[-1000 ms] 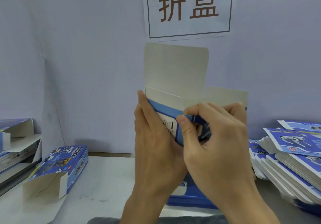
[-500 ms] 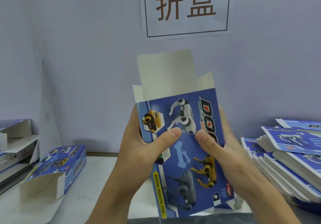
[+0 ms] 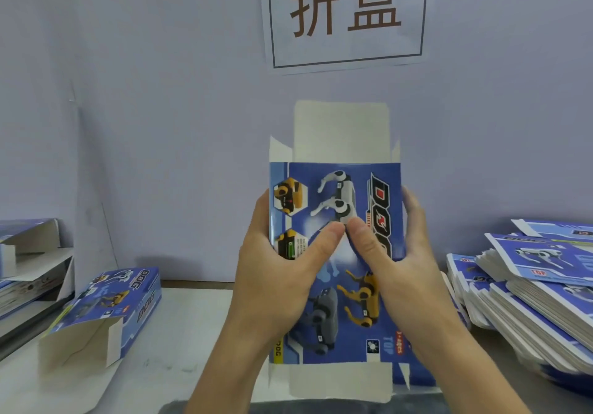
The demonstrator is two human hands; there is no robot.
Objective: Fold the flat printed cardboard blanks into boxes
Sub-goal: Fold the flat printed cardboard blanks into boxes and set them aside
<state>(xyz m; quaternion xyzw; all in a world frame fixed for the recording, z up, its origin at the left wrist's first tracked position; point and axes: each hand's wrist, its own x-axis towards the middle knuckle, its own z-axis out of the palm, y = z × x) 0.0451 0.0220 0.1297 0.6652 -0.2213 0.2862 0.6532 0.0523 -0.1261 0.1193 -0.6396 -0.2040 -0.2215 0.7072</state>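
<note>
Head view: glossy blue printed cardboard box (image 3: 337,253), rectangular, plain white flaps open at top & bottom, held upright at centre above the pale table (image 3: 192,333). Folded box (image 3: 106,311) lies left, open end toward camera; stack of flat blanks (image 3: 529,291) right; paper sign (image 3: 346,12) on wall. Left hand (image 3: 276,278) & right hand (image 3: 407,272) grip box sides, thumbs pressed on the front, tips nearly touching.

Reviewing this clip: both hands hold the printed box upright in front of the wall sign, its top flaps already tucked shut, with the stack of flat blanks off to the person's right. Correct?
Not quite. In the head view the top flaps stand open above the printed box, not tucked shut. The rest holds: the left hand and right hand hold it before the wall sign, with the stack of flat blanks to the right.
</note>
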